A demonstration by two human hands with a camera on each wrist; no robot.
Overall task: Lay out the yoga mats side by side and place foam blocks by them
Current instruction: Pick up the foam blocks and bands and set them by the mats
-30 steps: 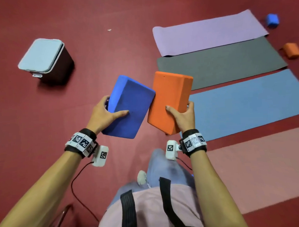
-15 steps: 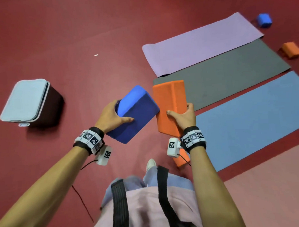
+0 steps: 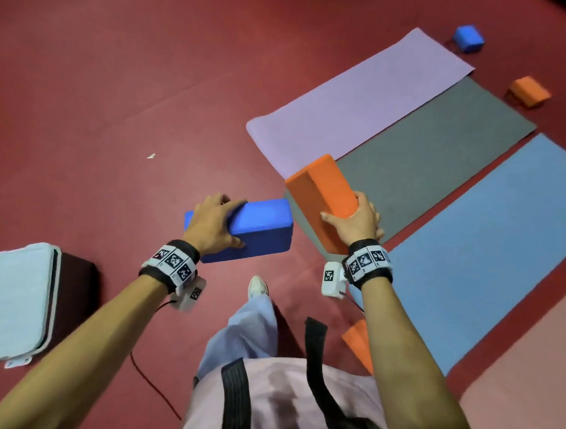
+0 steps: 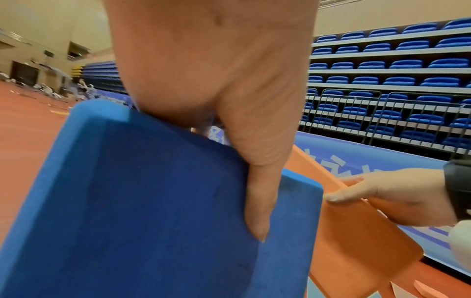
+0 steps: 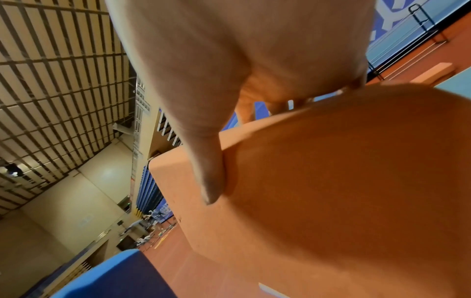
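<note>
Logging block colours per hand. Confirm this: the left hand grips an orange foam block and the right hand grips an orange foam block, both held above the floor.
Wrong on the left. The left hand grips a blue foam block, not an orange one; head and left wrist views both show it. The right hand does grip an orange foam block, both held above the floor.

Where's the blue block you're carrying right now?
Head view, left of centre: the left hand holds the blue block above the red floor, beside the orange block.

You carry a blue foam block [image 3: 256, 230] lying flat and an orange foam block [image 3: 323, 193] tilted on end. Purple mat [image 3: 351, 104], grey mat [image 3: 434, 152] and blue mat [image 3: 487, 238] lie flat, side by side.
</note>
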